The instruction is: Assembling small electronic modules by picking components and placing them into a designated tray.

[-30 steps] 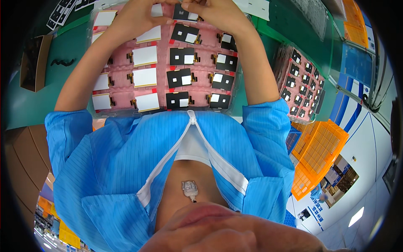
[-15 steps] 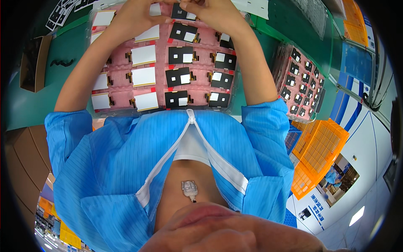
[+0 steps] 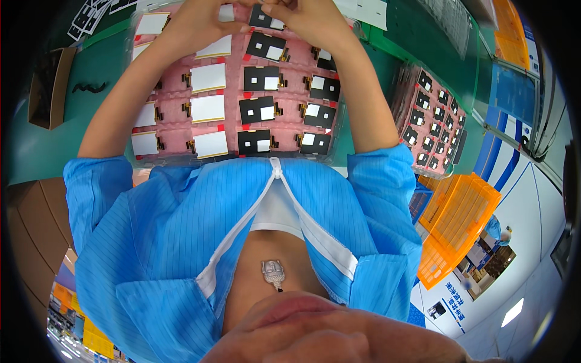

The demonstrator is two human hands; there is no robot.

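Both hands are over a pink tray (image 3: 235, 115) of small flat panels, at the upper edge of the view, which cuts off part of them. My left hand (image 3: 203, 25) is open, its thumb stretched out above a white-faced panel (image 3: 215, 48) and its fingers reaching toward the other hand. My right hand (image 3: 307, 22) is closed, thumb and fingertips pinched together beside a black panel (image 3: 261, 19) with a white patch. Whatever lies in that pinch is hidden. Nearer me, white panels (image 3: 207, 109) fill the left columns; black panels (image 3: 257, 110) with white squares fill the right ones.
A second pink tray (image 3: 434, 124) with black panels stands at the right on the green table (image 3: 48, 151). An open cardboard box (image 3: 59, 91) and a black strip (image 3: 89, 89) lie at left. Orange crates (image 3: 463, 221) stand beyond the table's right edge.
Both hands stay almost where they were over the tray, with only a slight shift of the whole view. In the background at right, a blue-clad figure has moved.
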